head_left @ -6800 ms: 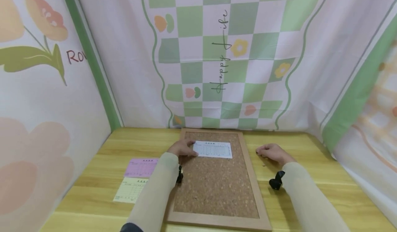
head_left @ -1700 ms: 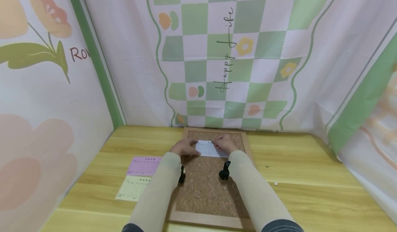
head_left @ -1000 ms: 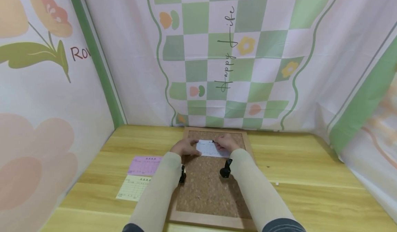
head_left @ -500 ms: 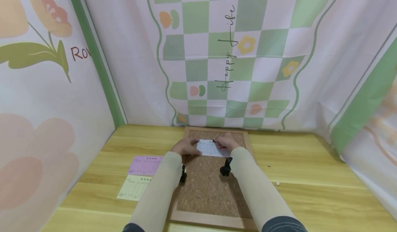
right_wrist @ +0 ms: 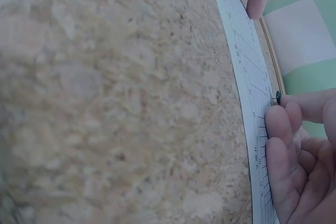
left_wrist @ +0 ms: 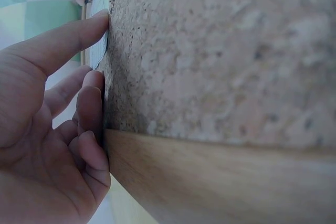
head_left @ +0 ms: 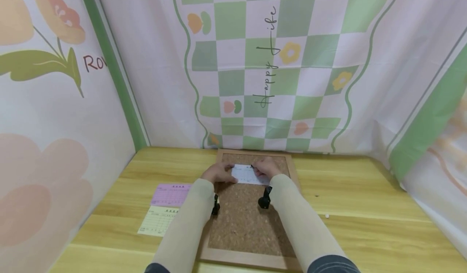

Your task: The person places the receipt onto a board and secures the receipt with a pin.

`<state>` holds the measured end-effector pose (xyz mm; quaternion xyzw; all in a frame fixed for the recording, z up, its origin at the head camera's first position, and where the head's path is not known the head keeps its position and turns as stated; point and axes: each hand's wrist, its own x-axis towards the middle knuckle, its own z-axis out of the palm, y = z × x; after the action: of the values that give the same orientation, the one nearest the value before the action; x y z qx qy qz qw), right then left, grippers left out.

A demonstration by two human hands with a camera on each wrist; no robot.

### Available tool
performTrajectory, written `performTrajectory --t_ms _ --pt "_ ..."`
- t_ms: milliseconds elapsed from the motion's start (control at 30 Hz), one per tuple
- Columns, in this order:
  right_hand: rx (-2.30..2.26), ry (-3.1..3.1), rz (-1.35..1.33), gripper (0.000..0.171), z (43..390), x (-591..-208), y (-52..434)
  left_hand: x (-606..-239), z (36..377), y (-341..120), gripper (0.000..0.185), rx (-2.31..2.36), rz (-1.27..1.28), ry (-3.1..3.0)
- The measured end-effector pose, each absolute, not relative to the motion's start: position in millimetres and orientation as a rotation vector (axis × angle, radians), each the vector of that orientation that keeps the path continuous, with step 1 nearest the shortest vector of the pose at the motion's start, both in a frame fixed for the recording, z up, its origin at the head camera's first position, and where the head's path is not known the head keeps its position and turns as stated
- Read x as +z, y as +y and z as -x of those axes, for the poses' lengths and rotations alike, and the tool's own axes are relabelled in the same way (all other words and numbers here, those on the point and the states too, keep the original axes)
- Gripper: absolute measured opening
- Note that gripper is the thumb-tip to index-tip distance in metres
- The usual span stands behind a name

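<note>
A white printed form slip (head_left: 243,174) lies on the framed corkboard (head_left: 251,220), near its far end. My left hand (head_left: 219,172) presses the slip's left end, thumb (left_wrist: 97,22) at the near corner and forefinger at the far one. In the left wrist view its other fingers are bent against the board. Over the slip's right part is my right hand (head_left: 266,167), its fingers curled at a push pin (right_wrist: 278,97) with a small dark head. The pin stands at the slip's far edge, a bit of its metal shaft showing; the fingertip behind its head is partly hidden.
Left of the board, a pink form slip (head_left: 170,195) and a pale yellow one (head_left: 157,221) lie on the wooden table (head_left: 365,240), partly behind the left sleeve. A small white bit (head_left: 326,216) and a tiny dark one (head_left: 316,195) lie to the right. Printed cloth (head_left: 270,62) hangs behind.
Since the oldest frame my right hand has moved left from the table onto the slip, with the push pin. Over the last second both hands have stayed almost still.
</note>
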<state>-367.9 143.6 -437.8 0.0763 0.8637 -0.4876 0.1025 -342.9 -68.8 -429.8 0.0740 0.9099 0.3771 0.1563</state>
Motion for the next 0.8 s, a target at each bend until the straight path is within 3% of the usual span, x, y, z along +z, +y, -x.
performTrajectory --t_ms 267,600,800 --pt "-1.400 2.580 -0.239 0.028 367.1 -438.4 143.5 -429.4 342.5 -69.2 0.067 1.086 -0.225 2.604" --pt "-1.259 2.713 -0.122 0.049 369.9 -443.9 143.2 -427.1 340.2 -68.8 0.067 1.087 -0.228 2.598" --pt "-1.231 2.718 -0.148 0.050 369.6 -442.8 141.2 -427.0 339.9 -68.8 0.066 1.090 -0.229 2.597"
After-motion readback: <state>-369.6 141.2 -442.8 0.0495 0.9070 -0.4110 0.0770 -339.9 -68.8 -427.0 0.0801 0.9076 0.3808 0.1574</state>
